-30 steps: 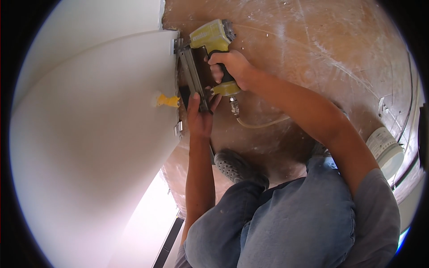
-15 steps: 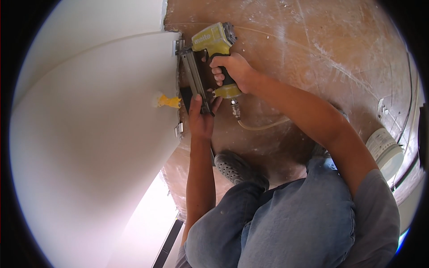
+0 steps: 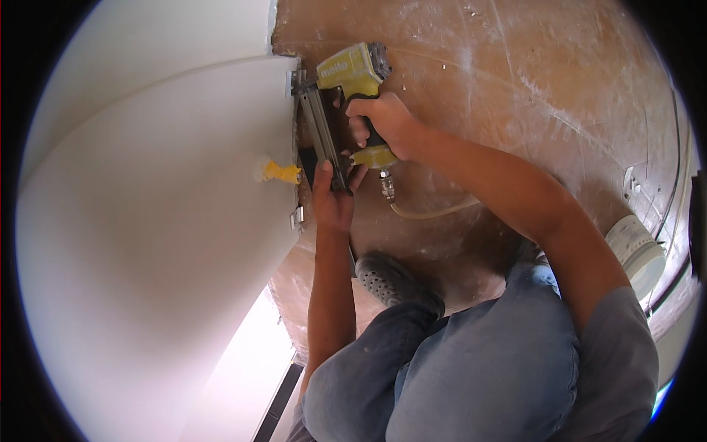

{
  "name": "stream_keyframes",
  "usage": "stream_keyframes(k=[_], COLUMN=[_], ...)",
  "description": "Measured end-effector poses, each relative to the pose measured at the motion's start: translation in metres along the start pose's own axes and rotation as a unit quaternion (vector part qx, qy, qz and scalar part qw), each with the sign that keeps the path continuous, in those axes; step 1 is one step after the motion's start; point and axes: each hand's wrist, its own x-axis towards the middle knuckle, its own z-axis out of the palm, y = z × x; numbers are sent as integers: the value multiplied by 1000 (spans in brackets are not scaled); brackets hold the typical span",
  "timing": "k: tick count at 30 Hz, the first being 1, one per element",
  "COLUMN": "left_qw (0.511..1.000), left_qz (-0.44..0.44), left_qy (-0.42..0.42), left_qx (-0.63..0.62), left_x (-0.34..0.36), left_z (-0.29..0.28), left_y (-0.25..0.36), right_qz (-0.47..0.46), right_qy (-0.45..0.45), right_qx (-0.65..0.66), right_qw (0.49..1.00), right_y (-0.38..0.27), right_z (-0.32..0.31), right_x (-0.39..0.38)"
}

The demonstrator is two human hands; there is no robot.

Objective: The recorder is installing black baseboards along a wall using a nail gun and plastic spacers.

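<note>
A yellow-green pneumatic nail gun [image 3: 352,68] with a long dark magazine [image 3: 318,121] lies between both hands, close to the base of the white panel. My right hand [image 3: 387,124] is wrapped round its black grip. Under the magazine's near end, my left hand [image 3: 333,202] holds it, thumb on top and fingers beneath. The gun's nose is at a small metal bracket [image 3: 290,82] on the panel's edge; whether they touch I cannot tell. An air hose [image 3: 434,214] runs from the fitting at the grip's end.
To the left rises the white panel [image 3: 147,206], with a yellow patch [image 3: 281,172] and a second metal bracket [image 3: 297,218] at its edge. The brown floor [image 3: 530,81] is dusty and scuffed. At right stands a white bucket [image 3: 637,254]. A grey perforated shoe [image 3: 390,280] is below my hands.
The picture has shifted very slightly, with the panel and floor a little lower. Both hands keep their hold, and the nail gun's nose stays at the upper bracket.
</note>
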Motion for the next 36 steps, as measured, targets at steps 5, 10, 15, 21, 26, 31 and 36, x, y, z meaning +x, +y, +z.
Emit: stream_keyframes(k=[5, 10, 15, 21, 26, 31, 36], left_qw=[999, 999, 887, 519, 646, 732, 706], left_qz=[-6, -6, 76, 271, 152, 150, 205], left_qy=[35, 4, 172, 349, 376, 305, 248], left_qx=[-16, -40, 421, 732, 647, 591, 630], left_x=[1, -4, -38, -97, -88, -86, -80], left_z=[-5, 14, -35, -63, -71, -73, -58], left_y=[-1, -6, -6, -30, -32, -33, -43], right_qz=[13, 42, 23, 55, 13, -106, -146], right_qy=[18, 9, -29, -92, -151, -2, 151], right_qx=[-5, 4, 24, 73, 201, -39, -480], right_qw=[1000, 999, 999, 992, 968, 994, 852], right_y=[-1, -6, -30, -71, -131, -200, -245], right_z=[5, -1, -4, -45, -81, -99, -96], right_x=[6, 0, -35, -113, -162, -192, -205])
